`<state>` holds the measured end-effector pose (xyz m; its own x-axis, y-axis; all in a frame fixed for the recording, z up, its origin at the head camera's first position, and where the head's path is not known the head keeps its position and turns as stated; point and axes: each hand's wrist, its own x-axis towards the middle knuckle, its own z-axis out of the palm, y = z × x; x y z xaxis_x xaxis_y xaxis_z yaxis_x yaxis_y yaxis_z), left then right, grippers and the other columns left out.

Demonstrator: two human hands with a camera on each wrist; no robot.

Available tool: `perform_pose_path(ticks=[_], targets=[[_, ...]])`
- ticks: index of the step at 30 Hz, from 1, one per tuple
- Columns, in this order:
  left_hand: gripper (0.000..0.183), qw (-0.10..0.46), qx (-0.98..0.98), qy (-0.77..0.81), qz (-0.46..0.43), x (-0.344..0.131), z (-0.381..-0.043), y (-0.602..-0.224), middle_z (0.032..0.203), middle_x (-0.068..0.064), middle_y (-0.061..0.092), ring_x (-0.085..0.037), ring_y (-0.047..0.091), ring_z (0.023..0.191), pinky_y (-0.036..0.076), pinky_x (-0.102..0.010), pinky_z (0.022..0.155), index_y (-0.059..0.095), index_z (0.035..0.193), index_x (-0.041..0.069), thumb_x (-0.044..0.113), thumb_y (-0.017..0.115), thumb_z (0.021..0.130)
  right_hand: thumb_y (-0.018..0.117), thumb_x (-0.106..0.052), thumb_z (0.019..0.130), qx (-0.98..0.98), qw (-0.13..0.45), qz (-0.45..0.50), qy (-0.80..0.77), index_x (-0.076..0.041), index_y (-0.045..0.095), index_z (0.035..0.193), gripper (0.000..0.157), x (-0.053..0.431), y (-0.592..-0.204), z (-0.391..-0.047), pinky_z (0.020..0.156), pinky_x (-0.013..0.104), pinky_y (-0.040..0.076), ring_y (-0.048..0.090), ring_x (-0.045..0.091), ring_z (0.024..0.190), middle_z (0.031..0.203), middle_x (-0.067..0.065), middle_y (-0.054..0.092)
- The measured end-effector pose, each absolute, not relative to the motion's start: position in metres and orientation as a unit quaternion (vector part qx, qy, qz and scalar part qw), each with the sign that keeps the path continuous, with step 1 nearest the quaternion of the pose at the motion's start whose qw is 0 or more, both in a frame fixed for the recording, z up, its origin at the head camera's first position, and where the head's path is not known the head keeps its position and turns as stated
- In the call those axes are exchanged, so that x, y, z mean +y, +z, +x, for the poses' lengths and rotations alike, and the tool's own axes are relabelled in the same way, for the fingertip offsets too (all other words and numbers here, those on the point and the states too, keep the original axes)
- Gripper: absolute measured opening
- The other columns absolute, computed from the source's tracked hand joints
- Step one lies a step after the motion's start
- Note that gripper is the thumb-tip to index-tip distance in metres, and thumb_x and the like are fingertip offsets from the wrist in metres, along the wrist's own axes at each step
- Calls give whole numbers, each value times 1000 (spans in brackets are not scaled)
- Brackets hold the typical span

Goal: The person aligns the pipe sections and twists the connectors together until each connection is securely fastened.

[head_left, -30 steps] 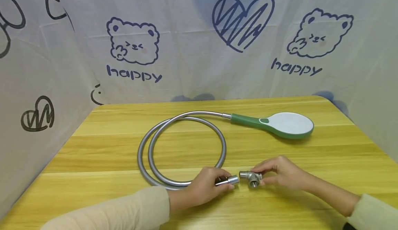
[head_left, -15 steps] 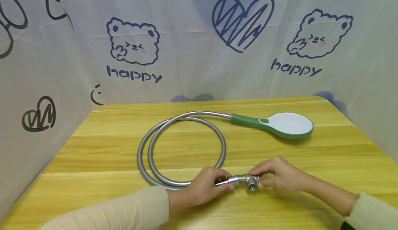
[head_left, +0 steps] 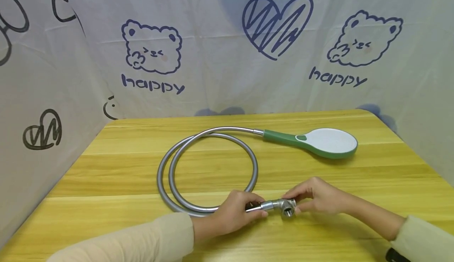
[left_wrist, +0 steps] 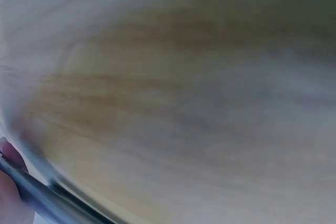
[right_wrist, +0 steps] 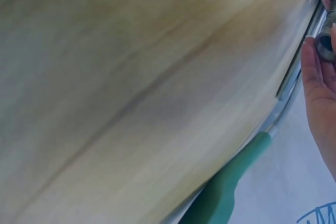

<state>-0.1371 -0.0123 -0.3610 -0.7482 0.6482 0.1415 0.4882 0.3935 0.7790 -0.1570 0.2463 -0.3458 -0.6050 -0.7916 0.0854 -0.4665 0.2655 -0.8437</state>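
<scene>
In the head view, my left hand [head_left: 230, 214] grips the end of a grey shower hose [head_left: 172, 175] just behind its chrome connector [head_left: 267, 205]. My right hand [head_left: 324, 199] pinches a metal tee fitting [head_left: 286, 206] between thumb and fingers, by the end away from the hose. One arm of the tee meets the mouth of the connector, in line with it, while a threaded opening faces forward and down toward me. Fingers [left_wrist: 9, 198] of my left hand and the hose [left_wrist: 50, 200] show at the corner of the left wrist view. The tee's threaded opening [right_wrist: 326, 45] appears at the right wrist view's edge.
The hose lies in loops on the wooden table [head_left: 106, 167]. Its far end joins a green and white hand shower [head_left: 331, 140] at the back right. White cloth [head_left: 213, 57] with drawings closes off the back and sides. A dark object [head_left: 395, 255] sits by the right sleeve.
My right hand has moved left with the tee fitting, closing the gap between it and the hose connector. The left hand and the hand shower stay nearly where they were.
</scene>
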Motion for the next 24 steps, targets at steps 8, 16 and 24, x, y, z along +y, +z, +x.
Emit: perform_pose_path(ticks=[8, 16, 24], targets=[[22, 108, 821, 452, 331, -12, -137, -362, 85, -11, 70, 8, 48, 50, 45, -12, 46, 69, 98, 0, 15, 68, 83, 66, -13, 85, 756, 206, -402, -474, 11, 61, 111, 36, 248, -349, -159, 78, 27, 54, 65, 4, 91, 104, 24, 67], [21, 100, 828, 435, 340, -12, -137, -362, 85, -8, 70, 7, 44, 50, 41, -11, 47, 70, 99, 2, 16, 68, 84, 62, -7, 86, 732, 220, -413, -495, 14, 58, 113, 34, 249, -350, -159, 80, 25, 54, 63, 3, 96, 105, 28, 64], [20, 91, 835, 421, 343, -12, -137, -362, 86, -6, 70, 5, 41, 53, 37, -11, 49, 70, 99, 4, 16, 68, 84, 56, -3, 90, 720, 223, -424, -502, 16, 54, 115, 32, 249, -351, -156, 77, 23, 53, 61, 0, 94, 104, 28, 63]])
